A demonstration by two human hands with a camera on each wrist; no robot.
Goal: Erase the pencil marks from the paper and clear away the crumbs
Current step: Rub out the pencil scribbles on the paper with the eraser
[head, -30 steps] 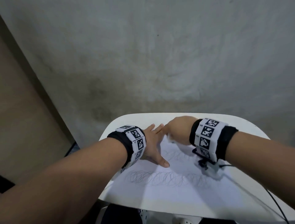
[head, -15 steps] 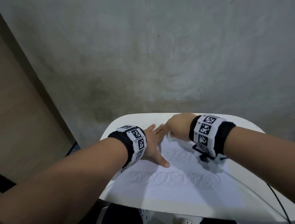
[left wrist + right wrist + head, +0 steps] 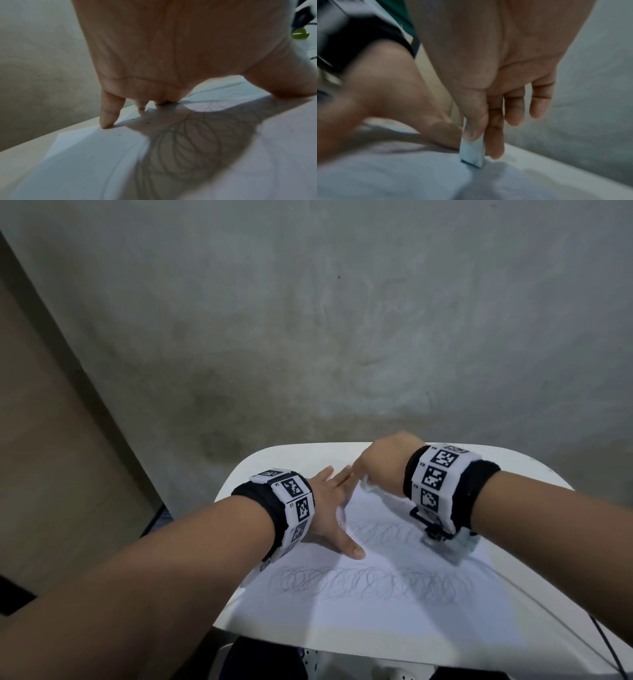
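The right hand (image 3: 488,81), wrist raised, pinches a white eraser (image 3: 473,151) between thumb and fingers, its tip on the paper (image 3: 376,611) at the far edge. The left hand (image 3: 325,508) lies flat beside it, fingers spread, pressing the paper onto the white table (image 3: 260,467); pencil loops (image 3: 370,580) run nearer.

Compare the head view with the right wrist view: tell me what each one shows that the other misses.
Only the head view shows the two rows of looping pencil marks, still unerased, the white table, and both wristbands.

Only the right wrist view shows the eraser clearly: a white block with a darkened tip touching the paper, pinched between thumb and fingers of the right hand.

Both show the right hand working at the sheet's far edge, close beside the left hand, which lies flat on the paper.
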